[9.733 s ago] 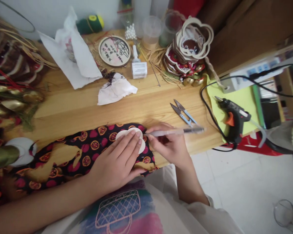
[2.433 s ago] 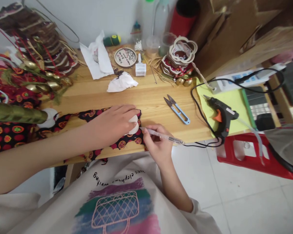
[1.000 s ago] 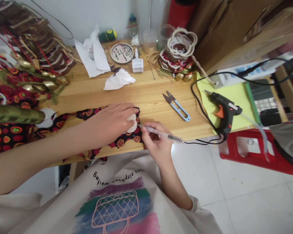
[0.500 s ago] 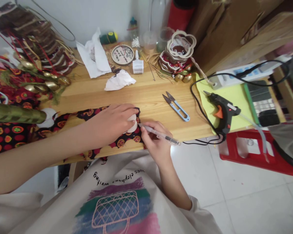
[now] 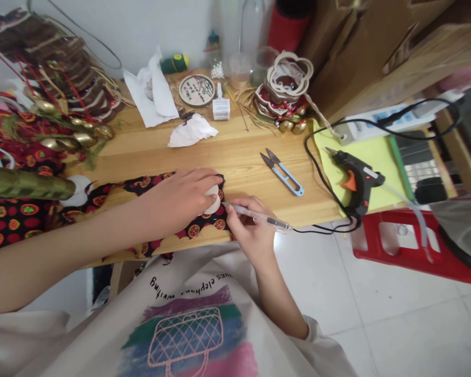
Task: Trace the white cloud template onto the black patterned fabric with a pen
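My left hand [image 5: 184,195] presses a white scalloped card piece [image 5: 213,203] onto dark patterned fabric [image 5: 196,229]. Its thumb rests on the piece and the fingers bend over its far side, hiding much of it. A clear pen [image 5: 259,215] is pinched between the thumb and fingers of my right hand [image 5: 255,228]. The pen's tip meets the fabric close to the right edge of the card piece. Cut-outs with curved edges show in the fabric, with bare wood visible through them.
Blue thread snips [image 5: 282,173] lie beyond my right hand. A black glue gun [image 5: 357,178] rests on yellow paper [image 5: 388,157] at the right. Crumpled tissue [image 5: 193,131], a small white bottle [image 5: 221,107] and stacked wooden flower frames [image 5: 288,78] stand behind. An olive roll [image 5: 27,183] lies left.
Since the oldest frame, my left hand has gone from stretched fingers on the card to bent fingers over its far side. Lately the pen has shifted only slightly; the camera view has moved.
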Action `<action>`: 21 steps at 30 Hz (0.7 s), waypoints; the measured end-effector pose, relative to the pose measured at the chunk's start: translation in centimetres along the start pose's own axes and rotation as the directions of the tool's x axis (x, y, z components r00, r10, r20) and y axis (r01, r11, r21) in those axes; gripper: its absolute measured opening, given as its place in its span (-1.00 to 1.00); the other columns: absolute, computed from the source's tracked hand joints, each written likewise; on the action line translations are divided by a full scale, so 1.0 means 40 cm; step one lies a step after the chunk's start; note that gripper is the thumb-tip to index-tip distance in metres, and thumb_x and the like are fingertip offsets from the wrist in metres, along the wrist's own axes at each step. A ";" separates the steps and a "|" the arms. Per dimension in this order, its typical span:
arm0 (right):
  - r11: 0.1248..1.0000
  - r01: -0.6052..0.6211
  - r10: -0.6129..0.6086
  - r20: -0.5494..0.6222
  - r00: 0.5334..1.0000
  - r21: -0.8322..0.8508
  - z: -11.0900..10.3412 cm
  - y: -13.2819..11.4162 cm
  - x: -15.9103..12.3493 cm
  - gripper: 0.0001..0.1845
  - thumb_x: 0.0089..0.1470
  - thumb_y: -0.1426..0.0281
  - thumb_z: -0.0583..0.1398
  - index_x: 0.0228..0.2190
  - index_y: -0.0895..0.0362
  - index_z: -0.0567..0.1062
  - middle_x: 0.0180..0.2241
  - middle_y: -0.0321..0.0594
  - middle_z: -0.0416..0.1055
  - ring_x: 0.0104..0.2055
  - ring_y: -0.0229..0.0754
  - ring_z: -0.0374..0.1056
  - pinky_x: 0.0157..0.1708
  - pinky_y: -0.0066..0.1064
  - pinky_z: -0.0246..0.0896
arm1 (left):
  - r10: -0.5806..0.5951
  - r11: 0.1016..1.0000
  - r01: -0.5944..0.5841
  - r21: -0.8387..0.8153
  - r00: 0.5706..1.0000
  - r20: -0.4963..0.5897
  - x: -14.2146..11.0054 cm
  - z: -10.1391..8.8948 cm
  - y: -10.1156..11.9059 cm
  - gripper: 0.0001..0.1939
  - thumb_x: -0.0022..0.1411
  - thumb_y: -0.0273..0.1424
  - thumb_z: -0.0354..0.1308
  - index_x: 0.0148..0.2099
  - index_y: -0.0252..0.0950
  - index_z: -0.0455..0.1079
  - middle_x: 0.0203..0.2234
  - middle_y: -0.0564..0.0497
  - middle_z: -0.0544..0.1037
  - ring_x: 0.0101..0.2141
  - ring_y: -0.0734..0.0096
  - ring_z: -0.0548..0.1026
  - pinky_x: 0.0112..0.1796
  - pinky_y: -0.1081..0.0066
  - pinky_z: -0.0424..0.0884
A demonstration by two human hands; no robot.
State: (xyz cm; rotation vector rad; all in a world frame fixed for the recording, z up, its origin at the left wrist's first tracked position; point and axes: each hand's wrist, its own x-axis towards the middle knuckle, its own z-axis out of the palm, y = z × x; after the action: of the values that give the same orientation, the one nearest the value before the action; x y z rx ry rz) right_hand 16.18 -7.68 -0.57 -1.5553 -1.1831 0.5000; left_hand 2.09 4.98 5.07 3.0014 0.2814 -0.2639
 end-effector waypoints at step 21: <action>0.998 0.059 -0.059 -0.006 0.998 -0.011 -0.003 0.002 -0.006 -0.94 0.09 0.44 0.21 -0.41 0.09 0.50 -0.48 -0.31 0.50 -0.45 -0.26 0.41 -0.45 -0.42 0.33 | 0.019 0.997 -0.019 0.074 1.000 -0.001 0.005 -0.011 0.008 -0.76 0.36 -0.51 -0.01 -0.16 -0.38 0.51 0.00 -0.23 0.48 0.08 0.02 0.39 0.03 0.08 0.39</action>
State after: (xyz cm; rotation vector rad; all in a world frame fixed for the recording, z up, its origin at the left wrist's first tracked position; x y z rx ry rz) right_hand 16.23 -7.94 -0.66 -1.5259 -1.2252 0.4505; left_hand 2.42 4.76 5.50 3.0760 0.2482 -0.2760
